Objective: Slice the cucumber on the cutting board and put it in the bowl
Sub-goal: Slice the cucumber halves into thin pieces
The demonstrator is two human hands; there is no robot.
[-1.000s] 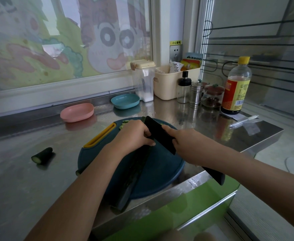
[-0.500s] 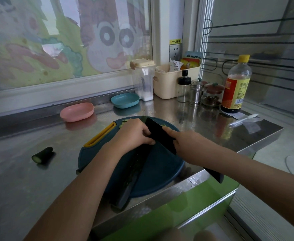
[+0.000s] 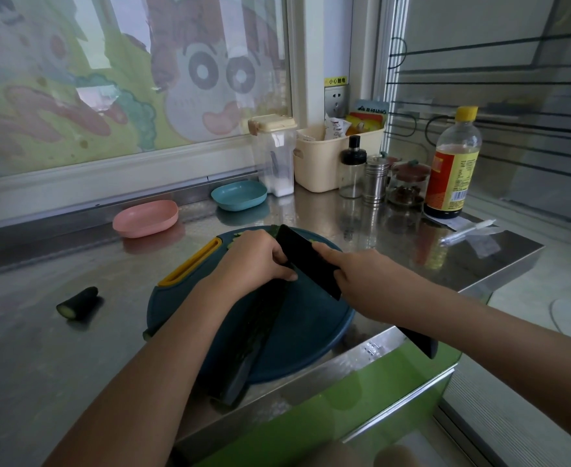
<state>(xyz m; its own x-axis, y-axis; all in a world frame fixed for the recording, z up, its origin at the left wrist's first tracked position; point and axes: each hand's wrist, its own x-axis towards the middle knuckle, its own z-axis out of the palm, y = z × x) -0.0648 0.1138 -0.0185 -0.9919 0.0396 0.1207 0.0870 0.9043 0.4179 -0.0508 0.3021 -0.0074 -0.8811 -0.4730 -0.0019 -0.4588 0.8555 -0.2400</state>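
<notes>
step in hand: slicing in progress; judged to be at an early stage.
left hand [image 3: 253,261]: fingers curled over the far end of the cucumber [image 3: 257,332], holding it down on the cutting board [image 3: 294,332].
right hand [image 3: 361,281]: grips the knife [image 3: 307,261], forefinger laid along the blade; the blade stands just beside the left hand's fingers.
cucumber position: lies diagonally across the cutting board; its near end overhangs the board's near-left rim.
done: a few pale slices [image 3: 235,242] lie at the far rim of the cutting board; a cut end piece [image 3: 77,303] lies on the surface [image 3: 41,348], well to the left of the board.
remaining: most of the cucumber's length appears uncut; all transfer to a bowl is outstanding.
bowls: pink bowl [image 3: 146,217] and blue bowl [image 3: 239,194] stand beyond the cutting board; no slices show in either; which one is intended cannot be told.
</notes>
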